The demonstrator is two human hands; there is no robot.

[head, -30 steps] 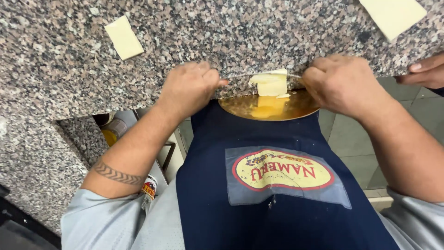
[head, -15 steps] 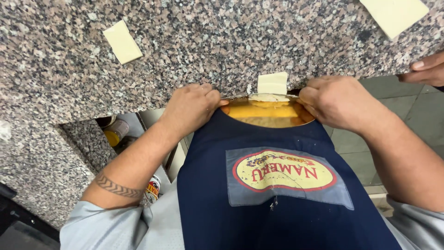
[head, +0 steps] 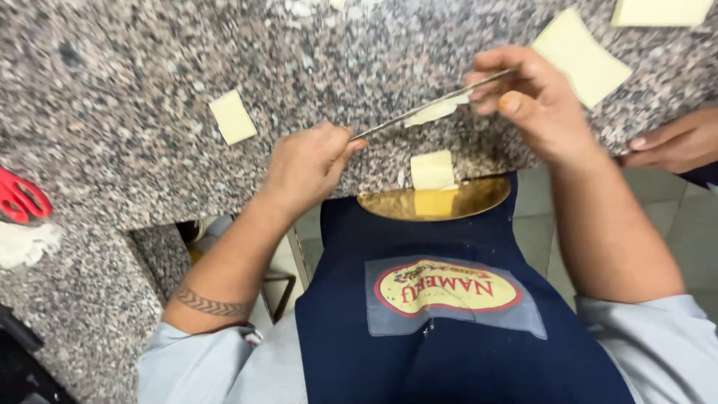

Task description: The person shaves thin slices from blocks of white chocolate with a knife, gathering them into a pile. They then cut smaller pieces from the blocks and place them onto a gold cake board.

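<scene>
My left hand (head: 307, 168) and my right hand (head: 538, 105) each pinch one end of a thin metal strip (head: 396, 120), held slanted over the speckled granite counter (head: 149, 60). A pale flat sliver (head: 436, 112) hangs at the strip near my right fingers. Below it a pale yellow square (head: 432, 170) sits at the counter's near edge. Just under that edge a shiny golden plate (head: 479, 198) rests against my dark blue apron (head: 449, 344) and mirrors the square.
More pale squares lie on the counter: one at the left (head: 232, 117), one at the right (head: 580, 56), one at the top right corner (head: 658, 11). Another person's hand (head: 673, 142) rests at the right edge. Red scissor handles (head: 19, 196) lie far left.
Both hands have risen from the plate at the counter edge to above the counter, stretching the metal strip between them. The camera view has also shifted down the counter.
</scene>
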